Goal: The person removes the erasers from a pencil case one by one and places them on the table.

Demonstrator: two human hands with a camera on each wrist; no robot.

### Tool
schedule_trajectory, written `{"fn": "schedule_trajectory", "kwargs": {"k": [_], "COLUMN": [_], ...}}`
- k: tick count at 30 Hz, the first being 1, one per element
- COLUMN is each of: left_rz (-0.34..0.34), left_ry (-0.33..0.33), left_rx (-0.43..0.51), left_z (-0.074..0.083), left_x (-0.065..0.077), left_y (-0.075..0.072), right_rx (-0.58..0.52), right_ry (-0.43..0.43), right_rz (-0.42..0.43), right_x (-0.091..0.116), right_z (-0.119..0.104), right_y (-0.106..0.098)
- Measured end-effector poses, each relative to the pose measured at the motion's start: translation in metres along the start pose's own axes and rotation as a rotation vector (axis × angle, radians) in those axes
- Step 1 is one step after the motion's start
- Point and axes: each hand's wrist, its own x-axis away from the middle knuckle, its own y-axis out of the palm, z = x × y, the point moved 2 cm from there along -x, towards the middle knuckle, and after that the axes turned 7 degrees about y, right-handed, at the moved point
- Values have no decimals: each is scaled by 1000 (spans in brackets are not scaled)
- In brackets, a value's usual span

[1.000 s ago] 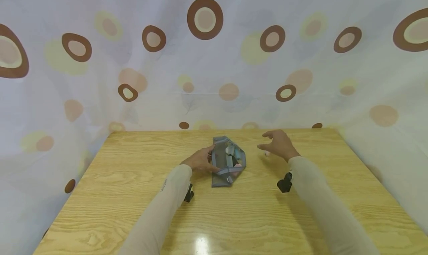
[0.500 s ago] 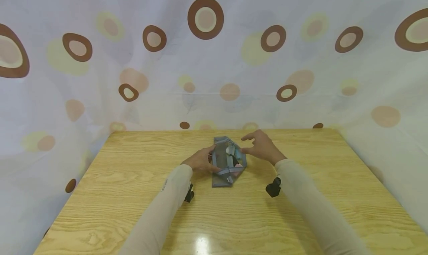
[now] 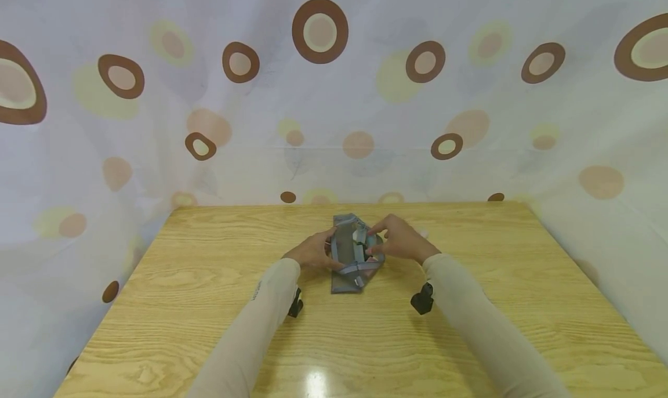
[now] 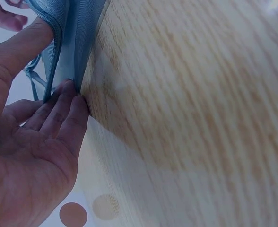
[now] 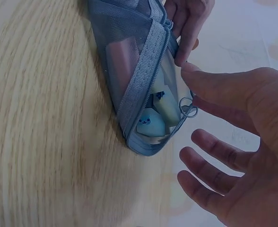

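A grey-blue mesh zipper pouch point(image 3: 344, 244) lies on the table with its mouth unzipped. My left hand point(image 3: 312, 250) grips its left side, the thumb over the rim and the fingers against the side in the left wrist view. From the right, my right hand point(image 3: 399, 239) reaches to the pouch mouth, thumb and index finger apart, the other fingers spread. Inside, the right wrist view shows a light blue piece point(image 5: 151, 123) with a small printed face, a pale green piece point(image 5: 166, 106) and a pink block point(image 5: 122, 59) behind the mesh. A small ring point(image 5: 188, 108) hangs at the rim.
The wooden table point(image 3: 209, 328) meets a white curtain point(image 3: 323, 102) with brown and yellow circles at its back and sides. A small pale thing point(image 3: 424, 234) lies behind my right hand, mostly hidden.
My right hand has moved left from beside the pouch to its mouth, its fingertips now over the opening. The left hand and the pouch have stayed put.
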Motion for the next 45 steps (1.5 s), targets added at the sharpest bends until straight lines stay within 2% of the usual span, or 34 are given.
{"fn": "schedule_trajectory", "kwargs": {"k": [5, 11, 20, 30, 45], "left_rz": [-2, 1, 3, 8, 1], "left_ry": [1, 11, 4, -11, -14], "left_rx": [0, -2, -1, -4, -62], "left_z": [-1, -1, 0, 0, 2], "left_x": [1, 0, 1, 1, 3], "left_y": [0, 0, 0, 1, 1], "right_rx": [-12, 13, -29, -33, -6], "right_ry": [43, 2, 68, 65, 18], "right_rz": [-69, -96, -95, -103, -119], "right_x": [3, 4, 4, 2, 1], "right_z": [1, 5, 13, 14, 13], "right_y": [4, 9, 9, 11, 10]}}
